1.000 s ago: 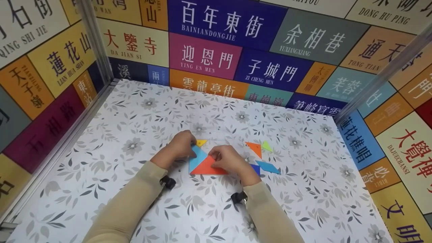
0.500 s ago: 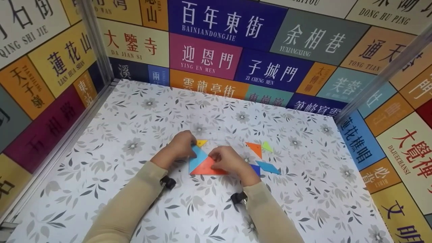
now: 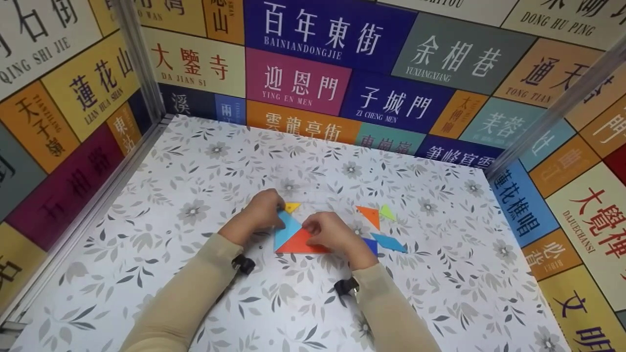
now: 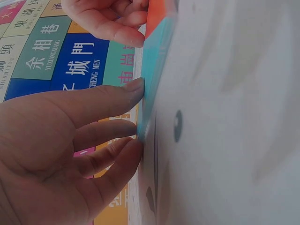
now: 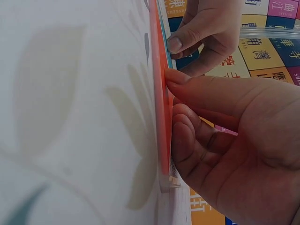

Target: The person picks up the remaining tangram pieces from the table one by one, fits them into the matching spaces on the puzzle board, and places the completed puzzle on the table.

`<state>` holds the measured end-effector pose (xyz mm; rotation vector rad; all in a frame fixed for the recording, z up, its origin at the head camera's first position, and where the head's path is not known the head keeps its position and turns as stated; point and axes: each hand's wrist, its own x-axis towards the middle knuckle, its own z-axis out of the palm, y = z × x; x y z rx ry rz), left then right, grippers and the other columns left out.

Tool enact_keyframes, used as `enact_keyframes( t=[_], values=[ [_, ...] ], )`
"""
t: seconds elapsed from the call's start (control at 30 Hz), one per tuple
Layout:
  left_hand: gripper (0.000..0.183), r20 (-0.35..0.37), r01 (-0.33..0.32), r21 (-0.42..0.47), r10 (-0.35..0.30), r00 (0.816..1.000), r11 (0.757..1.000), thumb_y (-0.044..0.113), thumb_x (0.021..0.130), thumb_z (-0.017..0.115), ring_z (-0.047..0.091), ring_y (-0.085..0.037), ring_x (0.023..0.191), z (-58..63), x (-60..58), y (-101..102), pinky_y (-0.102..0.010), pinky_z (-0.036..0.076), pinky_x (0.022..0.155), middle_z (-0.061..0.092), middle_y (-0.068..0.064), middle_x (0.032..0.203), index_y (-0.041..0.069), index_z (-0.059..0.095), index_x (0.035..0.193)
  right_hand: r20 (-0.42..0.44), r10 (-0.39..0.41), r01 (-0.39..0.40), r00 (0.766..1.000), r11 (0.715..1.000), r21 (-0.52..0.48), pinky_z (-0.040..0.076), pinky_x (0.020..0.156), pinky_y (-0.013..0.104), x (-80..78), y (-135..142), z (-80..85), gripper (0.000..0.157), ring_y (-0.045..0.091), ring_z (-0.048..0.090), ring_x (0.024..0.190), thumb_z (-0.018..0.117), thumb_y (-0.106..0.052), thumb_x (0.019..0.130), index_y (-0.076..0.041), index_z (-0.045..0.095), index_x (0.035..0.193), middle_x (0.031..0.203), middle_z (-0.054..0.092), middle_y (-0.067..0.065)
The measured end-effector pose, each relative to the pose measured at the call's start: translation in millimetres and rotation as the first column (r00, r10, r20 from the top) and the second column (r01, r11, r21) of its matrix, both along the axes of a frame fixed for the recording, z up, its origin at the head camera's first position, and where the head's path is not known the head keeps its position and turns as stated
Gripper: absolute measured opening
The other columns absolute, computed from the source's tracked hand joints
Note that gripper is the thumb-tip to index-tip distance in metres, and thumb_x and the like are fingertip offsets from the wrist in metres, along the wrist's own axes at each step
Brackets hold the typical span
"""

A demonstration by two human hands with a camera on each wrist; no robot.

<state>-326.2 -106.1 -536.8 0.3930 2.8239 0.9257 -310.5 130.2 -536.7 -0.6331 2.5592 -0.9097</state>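
Observation:
Flat tangram pieces lie on the table. My left hand (image 3: 264,209) holds the light-blue triangle (image 3: 288,227) with thumb and fingertips at its edges; the left wrist view shows these fingertips on the light-blue triangle (image 4: 154,65). The right hand (image 3: 333,235) holds the red triangle (image 3: 298,243), its thumb on the red triangle (image 5: 161,108) and the other fingers curled beside the edge. The two triangles meet along a slanted edge. A yellow triangle (image 3: 292,207) touches or nearly touches the light-blue one's top, partly behind my left hand. My right hand covers part of the red triangle.
A dark-blue piece (image 3: 371,246) lies partly behind my right wrist. Right of it are a blue parallelogram (image 3: 390,241), an orange triangle (image 3: 370,216) and a small green triangle (image 3: 387,213). The flower-patterned table (image 3: 440,283) meets sign-covered walls (image 3: 313,63) at the back and sides.

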Motion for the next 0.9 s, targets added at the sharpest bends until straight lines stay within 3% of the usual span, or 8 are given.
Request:
enact_keyframes(
  t=[0.63, 0.9],
  values=[
    [0.048, 0.069, -0.033, 0.009, 0.033, 0.997, 0.999, 0.013, 0.073, 0.095, 0.063, -0.031, 0.108, -1.9, -0.4, 1.4, -0.044, 0.053, 0.105, 0.068, -0.013, 0.113, -0.002, 0.077, 0.115, 0.093, -0.055, 0.054, 0.994, 0.998, 0.017, 0.057, 0.095, 0.037, 3.9, 0.1, 1.3, 0.033, 0.019, 0.065, 0.099, 0.085, -0.009, 0.088, -0.018, 0.077, 0.119, 0.105, 0.072, -0.004],
    [0.047, 0.077, -0.044, 0.021, 0.042, 0.996, 0.999, 0.012, 0.072, 0.096, 0.062, -0.030, 0.108, 0.3, -0.4, 1.5, -0.043, 0.053, 0.105, 0.067, -0.012, 0.114, -0.001, 0.077, 0.114, 0.080, -0.034, 0.034, 0.996, 0.999, -0.004, 0.058, 0.094, 0.037, 2.8, 1.3, 2.8, 0.032, 0.018, 0.066, 0.099, 0.084, -0.010, 0.088, -0.019, 0.078, 0.118, 0.105, 0.073, -0.004]
  ],
)
